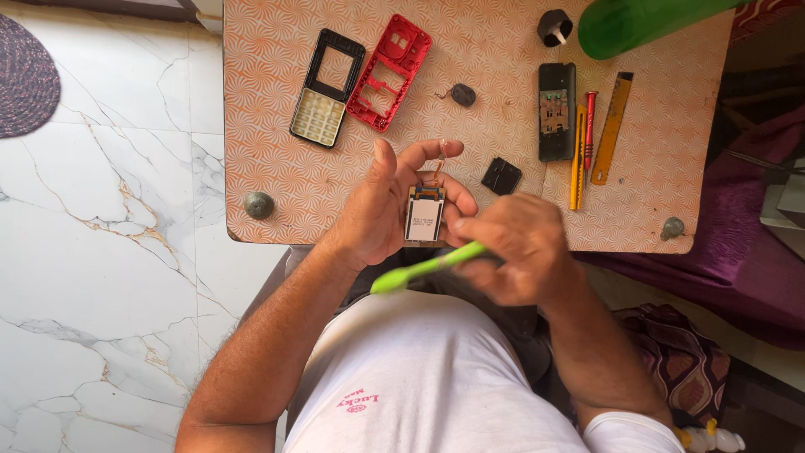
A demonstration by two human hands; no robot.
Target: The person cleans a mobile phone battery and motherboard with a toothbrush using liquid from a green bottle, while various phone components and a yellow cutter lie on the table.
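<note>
Two hands work on a small phone part over an orange patterned table.

The right hand [513,247] pinches a green brush [423,269] in closed fingers, its handle pointing back toward the body. Just beyond, the left hand [392,210] cradles a small screen module [424,216], thumb and fingers curled round its edges, above the table's [277,168] near edge. Farther off lie a black keypad frame [328,87], a red shell [389,72], a black phone body [557,111] and screwdrivers [584,143].
</note>
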